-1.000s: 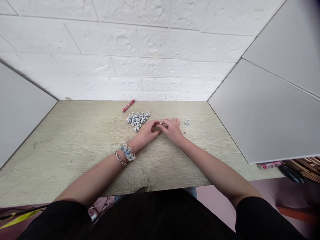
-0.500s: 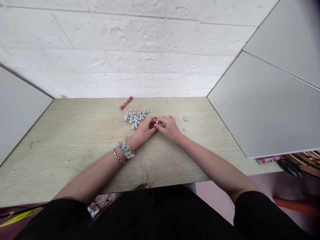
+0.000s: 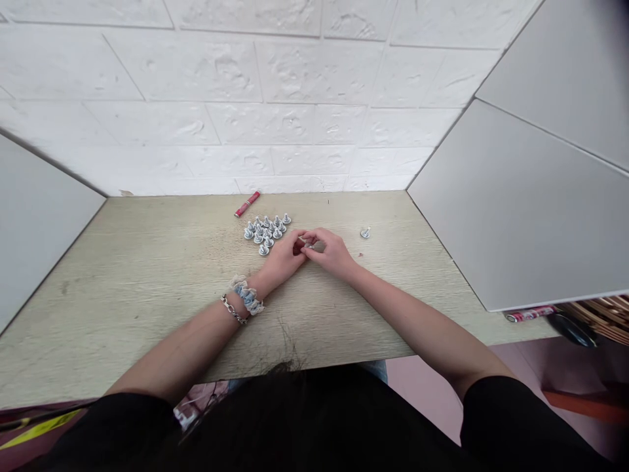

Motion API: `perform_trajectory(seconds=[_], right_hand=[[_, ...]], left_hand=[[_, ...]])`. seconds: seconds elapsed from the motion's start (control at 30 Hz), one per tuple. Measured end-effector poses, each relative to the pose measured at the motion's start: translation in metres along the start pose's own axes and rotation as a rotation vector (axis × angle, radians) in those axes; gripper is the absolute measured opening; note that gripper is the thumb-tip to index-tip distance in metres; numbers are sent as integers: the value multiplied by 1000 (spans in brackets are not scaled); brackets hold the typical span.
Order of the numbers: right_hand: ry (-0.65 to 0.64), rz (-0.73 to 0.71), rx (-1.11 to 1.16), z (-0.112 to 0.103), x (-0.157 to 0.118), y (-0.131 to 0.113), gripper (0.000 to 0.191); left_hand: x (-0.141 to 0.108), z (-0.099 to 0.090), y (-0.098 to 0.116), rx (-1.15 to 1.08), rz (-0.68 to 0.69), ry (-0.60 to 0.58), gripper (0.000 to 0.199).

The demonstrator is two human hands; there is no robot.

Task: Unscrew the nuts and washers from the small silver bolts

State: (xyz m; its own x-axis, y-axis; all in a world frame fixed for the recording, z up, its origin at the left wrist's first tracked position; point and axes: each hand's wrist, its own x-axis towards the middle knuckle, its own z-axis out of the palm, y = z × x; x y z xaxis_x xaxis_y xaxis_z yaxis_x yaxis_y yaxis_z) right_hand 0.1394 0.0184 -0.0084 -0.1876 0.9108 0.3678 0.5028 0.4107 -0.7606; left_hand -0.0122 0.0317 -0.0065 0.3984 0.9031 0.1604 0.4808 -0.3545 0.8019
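A pale wood-grain desk [image 3: 147, 288] is filling the middle of the view, w/ a white textured brick-pattern wall [image 3: 275, 98] standing behind it and plain grey panels [image 3: 531, 183] closing in the left & right sides. Pinkish floor is showing past the desk's near-right edge.

At bottom right, under the right panel, part of a woven basket [image 3: 602, 318] is peeking in; its contents can't be made out. A small red wrapper-like item [image 3: 528, 314] is lying just beside it at the panel's lower edge.

On the desk, a cluster of small silvery pieces [image 3: 265, 231] is sitting near the back, packed close together. A red tube [image 3: 247, 204] is lying tilted just behind the cluster, near the wall. One single silvery piece [image 3: 365, 233] is sitting apart to the right.

Both hands are meeting at desk centre, just right of the cluster. The left hand [image 3: 282, 257], w/ a chain bracelet and blue-white scrunchie [image 3: 246, 295] on the wrist, is curling its fingers in toward the right hand [image 3: 331, 252]. Fingertips of both are pinching round a tiny silvery piece [image 3: 308, 245] between them, just above the desk top; which hand is gripping tighter can't be told.
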Motion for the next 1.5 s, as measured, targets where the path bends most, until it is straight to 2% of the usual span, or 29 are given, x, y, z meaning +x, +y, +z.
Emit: perform_trajectory(seconds=[0.23, 0.4, 0.57, 0.7, 0.97, 1.17, 1.37, 1.5], right_hand=[[11, -61, -36, 5, -2, -2, 13], [9, -55, -69, 4, -3, -4, 13], [2, -143, -76, 2, -5, -6, 21], [-21, -148, -106, 1, -5, -4, 33], [10, -161, -76, 4, -4, 2, 20], [3, -138, -125, 5, -4, 2, 20], [75, -122, -99, 3, -5, -4, 16], [165, -117, -71, 1, -5, -7, 17]], left_hand=[[2, 0, 0, 164, 10, 16, 21], [1, -1, 2, 145, -10, 29, 20], [0, -3, 6, 68, -57, 60, 18], [0, -3, 7, 53, -76, 80, 16], [1, -2, 5, 72, -71, 65, 17], [1, -3, 7, 98, -65, 65, 18], [0, -2, 9, 148, -60, 82, 10], [1, -2, 8, 161, -32, 81, 12]])
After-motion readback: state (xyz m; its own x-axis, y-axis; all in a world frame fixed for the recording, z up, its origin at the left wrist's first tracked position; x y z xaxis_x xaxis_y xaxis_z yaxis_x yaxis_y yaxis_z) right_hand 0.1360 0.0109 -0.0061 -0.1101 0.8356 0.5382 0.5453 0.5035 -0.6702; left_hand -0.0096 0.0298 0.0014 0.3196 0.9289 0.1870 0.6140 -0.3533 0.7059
